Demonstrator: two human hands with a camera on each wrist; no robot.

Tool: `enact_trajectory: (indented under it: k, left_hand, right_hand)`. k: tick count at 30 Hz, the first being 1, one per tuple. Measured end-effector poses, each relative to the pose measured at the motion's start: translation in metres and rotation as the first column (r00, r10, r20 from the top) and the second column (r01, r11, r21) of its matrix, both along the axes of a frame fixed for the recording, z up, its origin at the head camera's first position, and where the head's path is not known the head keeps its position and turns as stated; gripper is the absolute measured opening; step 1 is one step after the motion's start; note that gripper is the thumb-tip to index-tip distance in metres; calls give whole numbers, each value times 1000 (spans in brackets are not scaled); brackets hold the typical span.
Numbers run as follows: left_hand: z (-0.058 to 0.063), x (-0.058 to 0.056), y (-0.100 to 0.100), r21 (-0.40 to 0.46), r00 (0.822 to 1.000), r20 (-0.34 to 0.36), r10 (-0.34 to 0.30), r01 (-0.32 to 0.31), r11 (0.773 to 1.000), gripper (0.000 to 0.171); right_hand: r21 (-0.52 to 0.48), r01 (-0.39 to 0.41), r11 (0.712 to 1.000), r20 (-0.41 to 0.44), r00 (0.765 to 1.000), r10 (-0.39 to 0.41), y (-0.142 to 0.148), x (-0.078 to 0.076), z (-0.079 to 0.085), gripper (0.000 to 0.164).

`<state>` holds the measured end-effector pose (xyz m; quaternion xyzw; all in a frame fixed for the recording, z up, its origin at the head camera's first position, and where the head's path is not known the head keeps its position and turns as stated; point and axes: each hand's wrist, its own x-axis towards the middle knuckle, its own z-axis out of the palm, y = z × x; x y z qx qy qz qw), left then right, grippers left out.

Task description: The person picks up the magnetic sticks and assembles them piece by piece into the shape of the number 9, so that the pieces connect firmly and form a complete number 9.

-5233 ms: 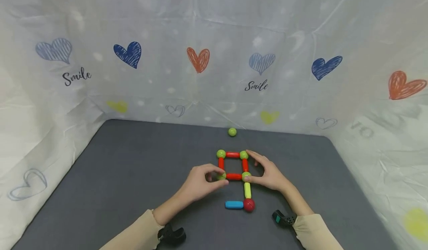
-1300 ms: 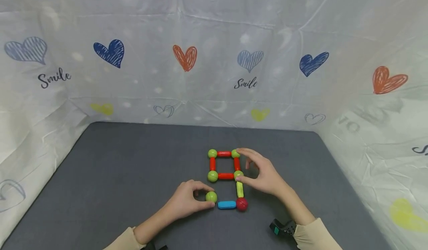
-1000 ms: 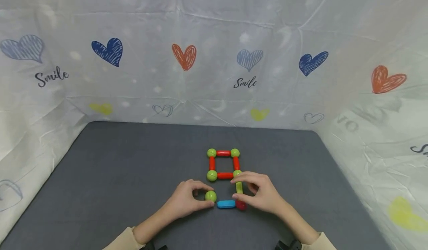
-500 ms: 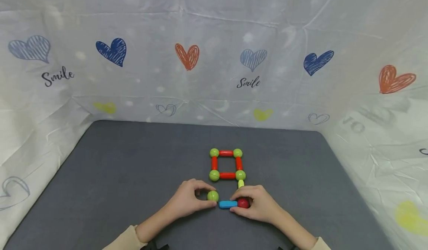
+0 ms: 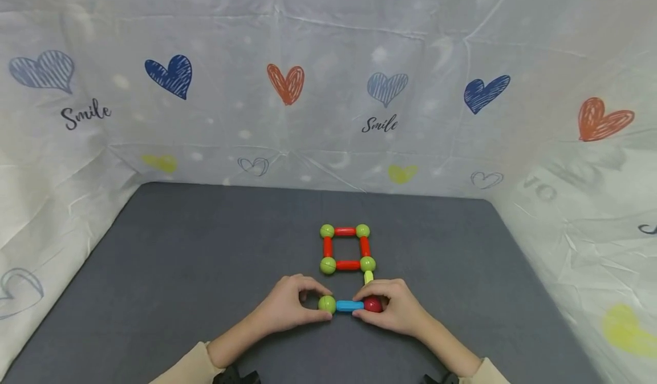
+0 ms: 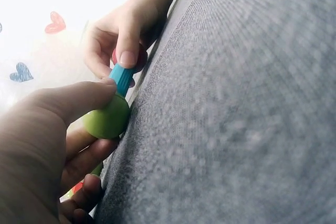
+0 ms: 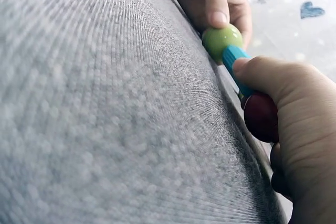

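Note:
My left hand pinches a green ball between thumb and fingers. That ball touches the left end of a blue magnetic stick. My right hand pinches the blue stick near its right end, with the thumb lying along it in the right wrist view. A red ball sits at that end, inside the right hand's grip. From the red ball a yellow stick, partly hidden by the right fingers, runs up to the corner ball of a square of red sticks and green balls.
Everything lies on a dark grey cloth-covered table. A pale curtain printed with hearts stands along its back and sides. Black wrist bands show at the bottom edge.
The loose green ball came from the back of the table in my left hand and now meets the blue stick. My right hand moved from the square down to that stick, which shifted slightly toward the square.

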<state>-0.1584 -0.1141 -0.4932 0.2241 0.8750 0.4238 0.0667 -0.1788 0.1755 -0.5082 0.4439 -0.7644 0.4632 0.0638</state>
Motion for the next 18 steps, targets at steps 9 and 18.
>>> enact_trajectory:
  k: [9,18]
  left_hand:
    - [0,-2,2,-2,999,-3,-39,39,999,29]
    - [0,0,-3,-6,997,-9,-73,73,997,30]
  right_hand:
    - [8,-9,1000,-10,1000,9,2,0,2,31]
    - [27,-37,999,22,999,37,1,-2,-1,24]
